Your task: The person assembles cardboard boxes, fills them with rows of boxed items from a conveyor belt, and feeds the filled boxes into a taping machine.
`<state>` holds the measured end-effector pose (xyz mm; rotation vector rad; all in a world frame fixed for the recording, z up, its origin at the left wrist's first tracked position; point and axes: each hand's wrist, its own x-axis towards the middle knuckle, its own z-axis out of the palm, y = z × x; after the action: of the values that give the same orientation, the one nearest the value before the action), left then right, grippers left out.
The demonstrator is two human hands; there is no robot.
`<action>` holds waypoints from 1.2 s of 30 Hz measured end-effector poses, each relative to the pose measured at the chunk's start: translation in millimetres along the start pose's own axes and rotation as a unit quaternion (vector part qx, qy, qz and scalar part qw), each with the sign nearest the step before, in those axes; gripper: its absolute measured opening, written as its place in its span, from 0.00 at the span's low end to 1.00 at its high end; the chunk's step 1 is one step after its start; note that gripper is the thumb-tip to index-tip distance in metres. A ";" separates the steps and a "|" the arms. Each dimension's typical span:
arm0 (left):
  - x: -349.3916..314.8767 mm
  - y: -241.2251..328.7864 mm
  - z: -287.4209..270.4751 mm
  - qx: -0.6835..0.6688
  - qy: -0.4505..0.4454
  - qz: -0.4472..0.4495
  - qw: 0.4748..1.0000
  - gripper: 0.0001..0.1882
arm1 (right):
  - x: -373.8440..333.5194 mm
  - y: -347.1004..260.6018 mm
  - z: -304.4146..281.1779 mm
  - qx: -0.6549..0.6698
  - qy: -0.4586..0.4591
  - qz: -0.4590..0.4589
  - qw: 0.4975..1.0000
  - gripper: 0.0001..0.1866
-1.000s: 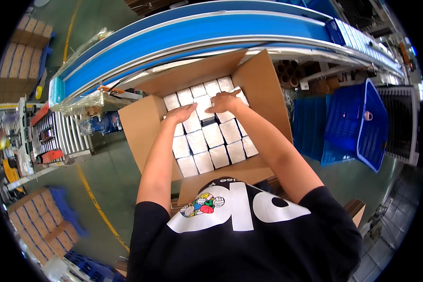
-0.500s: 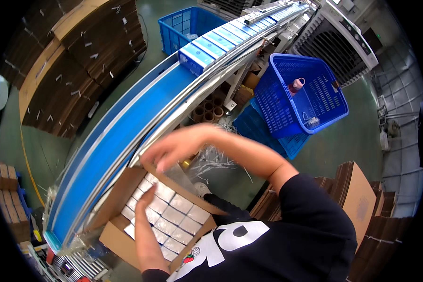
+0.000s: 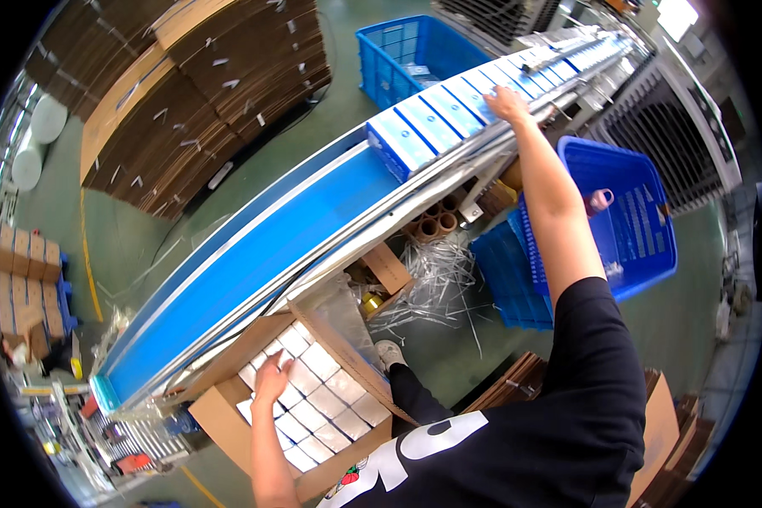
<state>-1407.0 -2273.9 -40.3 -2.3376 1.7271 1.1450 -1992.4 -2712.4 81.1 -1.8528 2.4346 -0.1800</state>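
My left hand [image 3: 271,378] lies on the white wrapped packs [image 3: 324,401] that fill an open brown carton [image 3: 224,423] in front of me. Its fingers are apart and grip nothing. With my arm stretched to the far right, my right hand [image 3: 508,103] touches the tops of the blue-and-white boxes [image 3: 432,121], fingers bent but apart. These boxes stand side by side in a row on the blue conveyor belt [image 3: 271,241]. The row's near end is at mid-belt. Packs under my left hand are partly hidden.
Beyond the belt are a light-blue crate [image 3: 423,51] and stacked flat cardboard [image 3: 220,93]. On the right stand a dark-blue basket [image 3: 622,229] with a pink bottle [image 3: 599,201] and a cooler unit [image 3: 677,127]. Plastic strapping [image 3: 436,275] litters the floor below the conveyor.
My right hand has swung from above the carton out to the boxes on the belt. My left hand stays at the packs, its fingers now spread. The view has shifted.
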 end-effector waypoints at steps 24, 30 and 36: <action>96.5 58.6 -170.8 -0.530 0.033 0.051 0.846 0.39 | -215.5 -274.4 73.9 0.332 -0.189 -0.204 0.901 0.54; -3.5 35.0 -203.6 -0.458 0.279 0.226 0.813 0.29 | -280.5 -299.6 13.4 0.417 -0.059 -0.313 0.851 0.50; -163.3 -3.3 -136.3 -0.435 0.477 0.195 0.738 0.45 | -459.5 -287.5 -10.7 0.555 -0.017 -0.324 0.766 0.43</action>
<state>-1350.4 -2195.5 149.3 -3.7644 2.4092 0.9452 -1596.6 -2344.8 127.3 -1.8045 0.9769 -1.2567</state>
